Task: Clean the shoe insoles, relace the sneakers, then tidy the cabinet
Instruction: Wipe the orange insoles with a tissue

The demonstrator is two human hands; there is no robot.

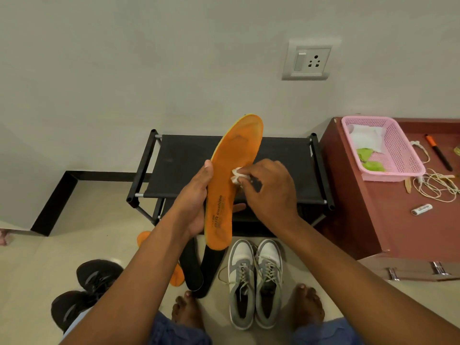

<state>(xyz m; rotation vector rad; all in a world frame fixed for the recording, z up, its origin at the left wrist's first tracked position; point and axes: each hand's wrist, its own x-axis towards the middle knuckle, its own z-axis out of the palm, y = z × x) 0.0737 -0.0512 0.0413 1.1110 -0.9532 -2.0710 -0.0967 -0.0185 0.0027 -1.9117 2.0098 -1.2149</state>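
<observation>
The left hand (196, 202) is gripping the orange insole (230, 180) by its heel half, above the black rack (281, 170). The right hand (270, 189) is pinching a white wipe (236, 176) against its middle. The insole's toe is pointing to 1 o'clock, heel to 7.

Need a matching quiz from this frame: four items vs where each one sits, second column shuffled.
Items:
1. orange insole
2. grey sneakers
3. pink basket
4. white wipe

Places:
A. on the brown cabinet
B. pinched in the right hand
C. on the floor, near the bare feet
D. held upright in the left hand

Pairs: 1-D, 2-C, 3-A, 4-B
</observation>
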